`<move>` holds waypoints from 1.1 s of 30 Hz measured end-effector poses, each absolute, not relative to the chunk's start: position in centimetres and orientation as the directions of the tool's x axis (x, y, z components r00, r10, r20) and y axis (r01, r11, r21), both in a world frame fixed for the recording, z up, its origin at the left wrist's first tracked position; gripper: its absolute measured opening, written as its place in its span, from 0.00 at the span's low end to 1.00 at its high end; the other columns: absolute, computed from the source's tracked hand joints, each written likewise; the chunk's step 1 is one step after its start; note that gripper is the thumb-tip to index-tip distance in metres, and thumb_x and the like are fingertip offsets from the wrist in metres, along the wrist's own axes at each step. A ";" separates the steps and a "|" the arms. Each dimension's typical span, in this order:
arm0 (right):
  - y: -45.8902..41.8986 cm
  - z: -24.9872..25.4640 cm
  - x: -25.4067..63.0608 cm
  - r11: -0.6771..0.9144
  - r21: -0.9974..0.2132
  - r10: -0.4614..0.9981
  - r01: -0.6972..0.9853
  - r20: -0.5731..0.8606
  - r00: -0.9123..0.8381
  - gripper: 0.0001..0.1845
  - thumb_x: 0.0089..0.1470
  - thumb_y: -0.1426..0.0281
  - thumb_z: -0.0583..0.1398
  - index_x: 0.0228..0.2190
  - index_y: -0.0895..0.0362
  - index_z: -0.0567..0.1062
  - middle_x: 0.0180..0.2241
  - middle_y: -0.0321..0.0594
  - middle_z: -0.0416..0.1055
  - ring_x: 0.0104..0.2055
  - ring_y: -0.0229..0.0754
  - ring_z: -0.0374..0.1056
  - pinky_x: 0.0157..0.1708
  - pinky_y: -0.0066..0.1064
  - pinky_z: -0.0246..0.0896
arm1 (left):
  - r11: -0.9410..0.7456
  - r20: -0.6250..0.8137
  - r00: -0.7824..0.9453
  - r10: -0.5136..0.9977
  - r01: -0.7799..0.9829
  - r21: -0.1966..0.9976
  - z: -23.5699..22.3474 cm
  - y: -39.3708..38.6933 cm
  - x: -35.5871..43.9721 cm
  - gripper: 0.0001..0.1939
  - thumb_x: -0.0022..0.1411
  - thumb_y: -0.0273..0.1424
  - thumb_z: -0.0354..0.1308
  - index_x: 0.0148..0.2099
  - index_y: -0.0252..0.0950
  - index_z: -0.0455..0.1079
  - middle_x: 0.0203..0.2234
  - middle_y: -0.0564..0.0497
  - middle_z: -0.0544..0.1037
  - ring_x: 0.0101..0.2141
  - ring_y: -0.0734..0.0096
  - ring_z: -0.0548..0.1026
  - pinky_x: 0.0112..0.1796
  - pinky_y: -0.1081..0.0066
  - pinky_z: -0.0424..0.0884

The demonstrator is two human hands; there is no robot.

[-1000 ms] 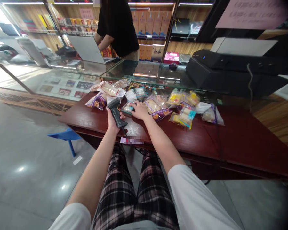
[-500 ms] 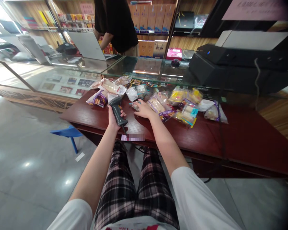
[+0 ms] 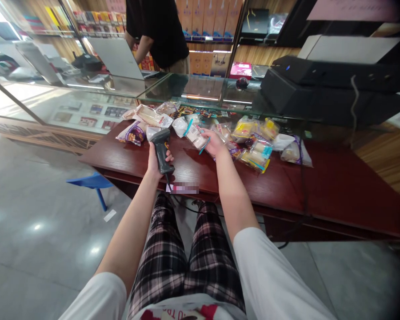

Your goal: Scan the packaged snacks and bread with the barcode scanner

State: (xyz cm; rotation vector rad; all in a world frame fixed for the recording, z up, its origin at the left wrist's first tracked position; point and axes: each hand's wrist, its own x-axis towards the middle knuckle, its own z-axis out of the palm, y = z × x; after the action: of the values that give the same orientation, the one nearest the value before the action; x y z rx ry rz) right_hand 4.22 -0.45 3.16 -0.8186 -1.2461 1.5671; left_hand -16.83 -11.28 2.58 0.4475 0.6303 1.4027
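Over the glossy dark-red wooden desk, holding a clear packet with bright blue ends at a tilt, pinched narrowly by its right side in the right hand. Gripping a black pistol-shaped handheld scanner with the left hand, fingers wrapped round the handle, just left of the packet, with a thin black cord trailing down past the desk edge. Keeping close to a crumpled white wrapper, between a purple-and-clear bag on the left and a yellow-and-clear packet on the right. Busy with one packet only, amid a loose spread of others; with no separate group visible there, hard to judge the share finished from the share left. Facing a glass-topped counter, across from a person in a black shirt at an open silver laptop.
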 end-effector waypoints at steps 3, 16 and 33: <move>-0.9 3.5 4.5 -0.044 -0.966 0.930 -0.254 0.053 -0.363 0.26 0.44 0.72 0.54 0.46 0.58 0.73 0.40 0.44 0.78 0.41 0.47 0.73 0.46 0.45 0.69 | 0.165 -0.121 0.113 0.986 -0.675 0.719 2.6 -11.7 -16.2 0.34 0.66 0.57 0.37 0.37 0.33 0.70 0.17 0.52 0.68 0.13 0.77 0.63 0.19 0.73 0.66; -0.9 3.4 4.5 -0.117 -0.951 0.922 -0.286 0.003 -0.388 0.21 0.41 0.76 0.57 0.40 0.59 0.76 0.37 0.39 0.78 0.40 0.42 0.73 0.42 0.33 0.67 | 0.143 -0.082 0.130 0.988 -0.580 0.802 2.6 -11.5 -15.7 0.36 0.67 0.56 0.35 0.36 0.31 0.71 0.16 0.50 0.69 0.12 0.75 0.64 0.19 0.71 0.66; -1.3 3.2 4.3 -0.082 -0.958 0.907 -0.276 0.043 -0.420 0.13 0.39 0.76 0.60 0.31 0.58 0.79 0.30 0.37 0.78 0.38 0.43 0.72 0.42 0.33 0.66 | 0.134 -0.065 0.150 0.986 -0.511 0.849 1.9 -11.3 -15.7 0.34 0.63 0.59 0.41 0.33 0.32 0.70 0.15 0.49 0.69 0.12 0.75 0.65 0.16 0.73 0.61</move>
State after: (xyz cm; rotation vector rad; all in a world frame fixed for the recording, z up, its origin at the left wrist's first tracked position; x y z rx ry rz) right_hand 4.33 -1.26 3.23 -0.7621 -1.2727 1.6584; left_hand -15.67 -11.27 1.86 0.7893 0.7627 1.2537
